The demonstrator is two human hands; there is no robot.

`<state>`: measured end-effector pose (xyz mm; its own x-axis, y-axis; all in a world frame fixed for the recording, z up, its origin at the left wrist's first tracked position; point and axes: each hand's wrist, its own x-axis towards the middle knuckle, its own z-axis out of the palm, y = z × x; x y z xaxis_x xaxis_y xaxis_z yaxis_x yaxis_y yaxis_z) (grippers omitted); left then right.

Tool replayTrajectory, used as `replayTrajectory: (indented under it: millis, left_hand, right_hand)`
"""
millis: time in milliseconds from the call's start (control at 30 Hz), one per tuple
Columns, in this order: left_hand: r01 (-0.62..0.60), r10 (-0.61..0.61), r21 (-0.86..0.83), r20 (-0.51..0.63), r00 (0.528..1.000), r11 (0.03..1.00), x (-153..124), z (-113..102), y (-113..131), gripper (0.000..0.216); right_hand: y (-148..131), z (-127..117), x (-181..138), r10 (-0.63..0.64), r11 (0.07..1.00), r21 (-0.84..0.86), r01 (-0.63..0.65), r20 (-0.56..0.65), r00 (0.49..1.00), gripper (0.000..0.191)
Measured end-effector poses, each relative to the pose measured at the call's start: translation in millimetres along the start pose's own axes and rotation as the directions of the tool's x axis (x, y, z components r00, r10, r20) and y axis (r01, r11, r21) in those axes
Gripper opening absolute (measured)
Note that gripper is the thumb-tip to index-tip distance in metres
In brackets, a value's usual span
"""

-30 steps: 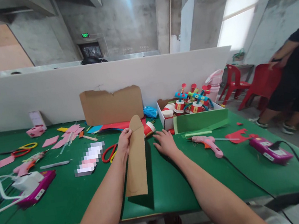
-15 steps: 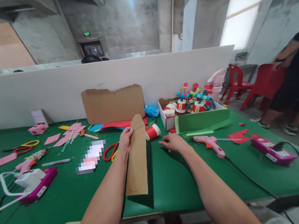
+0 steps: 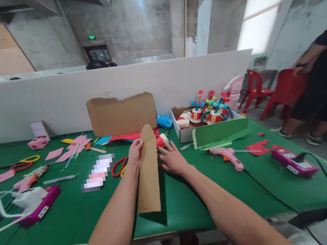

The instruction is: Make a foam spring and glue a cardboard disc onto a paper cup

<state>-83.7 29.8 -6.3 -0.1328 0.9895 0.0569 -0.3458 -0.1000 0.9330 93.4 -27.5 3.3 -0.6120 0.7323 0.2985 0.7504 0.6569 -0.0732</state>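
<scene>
My left hand (image 3: 135,155) grips the upper left edge of a long brown cardboard strip (image 3: 149,176) with a rounded top, held tilted above the green table. At its right edge is my right hand (image 3: 173,158), open, fingers spread; whether the fingertips touch the strip I cannot tell. Just behind those fingers lies a red and white paper cup (image 3: 161,140), partly hidden. Red-handled scissors (image 3: 117,169) rest left of the strip, partly behind my left hand.
A white box (image 3: 184,135) of paper-cup figures stands behind, with green card (image 3: 221,133) in front. Pink glue guns lie right (image 3: 229,156) and left (image 3: 27,182), near purple power strips (image 3: 294,163). A cardboard sheet (image 3: 121,114) leans on the partition. A person (image 3: 324,76) stands right.
My right hand has moved left to the cardboard strip and its fingers have spread. The left hand keeps its hold on the strip. The view has shifted slightly.
</scene>
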Motion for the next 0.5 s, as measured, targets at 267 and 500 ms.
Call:
replayTrajectory:
  millis: [267,500]
  left_hand:
    - [-0.038,0.037,-0.03,-0.037,0.999,0.999,1.2,-2.4,-3.0,0.037]
    - [0.052,-0.054,-0.04,-0.05,0.997,0.998,-1.4,3.2,-5.4,0.034]
  right_hand:
    - [-0.1,2.1,0.1,0.038,0.999,0.028,-0.039,0.023,0.999,0.048]
    - [7.1,-0.2,0.3,0.125,0.989,0.08,-0.125,0.013,0.992,0.043]
